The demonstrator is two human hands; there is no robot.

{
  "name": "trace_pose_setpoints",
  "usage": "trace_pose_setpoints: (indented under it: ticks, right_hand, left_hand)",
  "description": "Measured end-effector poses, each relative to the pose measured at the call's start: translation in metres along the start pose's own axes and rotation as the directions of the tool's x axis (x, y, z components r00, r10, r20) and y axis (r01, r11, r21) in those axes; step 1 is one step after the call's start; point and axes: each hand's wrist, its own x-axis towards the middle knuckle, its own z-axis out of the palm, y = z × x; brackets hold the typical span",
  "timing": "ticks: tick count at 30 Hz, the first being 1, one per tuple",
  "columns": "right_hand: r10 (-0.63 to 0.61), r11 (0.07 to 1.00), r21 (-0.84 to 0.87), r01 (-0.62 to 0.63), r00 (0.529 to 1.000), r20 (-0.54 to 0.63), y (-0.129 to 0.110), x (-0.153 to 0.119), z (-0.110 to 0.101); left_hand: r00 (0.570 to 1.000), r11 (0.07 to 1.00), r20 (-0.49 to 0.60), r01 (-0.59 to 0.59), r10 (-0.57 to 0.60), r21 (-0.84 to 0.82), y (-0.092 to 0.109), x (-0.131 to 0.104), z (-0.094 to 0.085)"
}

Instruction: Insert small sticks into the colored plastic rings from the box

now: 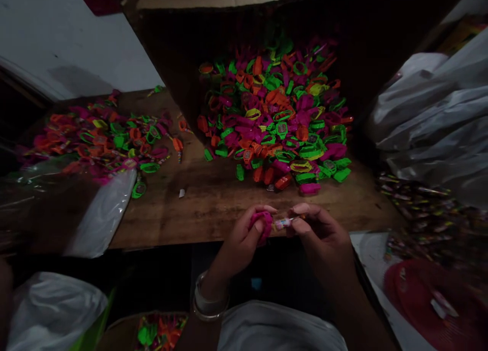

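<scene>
Left hand (244, 236): Where we grip the magenta plastic piece (262, 229), part of its outline is hidden.
Right hand (324, 236): we pinch a small white printed tube (282, 223), one end covered, just beside the piece.

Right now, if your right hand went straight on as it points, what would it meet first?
Probably the pink piece in the left hand, the pinched wrapped tube leading, though depth is unclear.
</scene>
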Motion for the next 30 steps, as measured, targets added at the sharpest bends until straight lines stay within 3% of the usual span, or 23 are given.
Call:
trace_pose_setpoints:
  ticks: [11, 19, 24, 30]
  right_hand:
    - [-0.004, 0.997, -0.072, -0.002, 0.997, -0.076, -0.004, 0.003, -0.005]
    - [-0.059, 0.991, -0.128, 0.032, 0.975, -0.215, 0.003, 0.0, -0.006]
    - [-0.08, 0.988, -0.148, 0.048, 0.972, -0.22, 0.005, -0.001, -0.004]
    - [-0.087, 0.988, -0.143, 0.053, 0.966, -0.242, 0.007, -0.004, 0.001]
  left_hand:
    - [0.977, 0.918, -0.02, -0.193, 0.213, 0.345, 0.009, -0.004, 0.009]
    - [0.963, 0.886, -0.025, -0.238, 0.27, 0.398, 0.008, -0.007, 0.012]
    - [0.984, 0.957, -0.038, -0.163, 0.177, 0.241, 0.009, -0.011, 0.011]
    - [0.988, 0.994, -0.155, 0.005, 0.012, 0.108, 0.013, -0.007, 0.012]
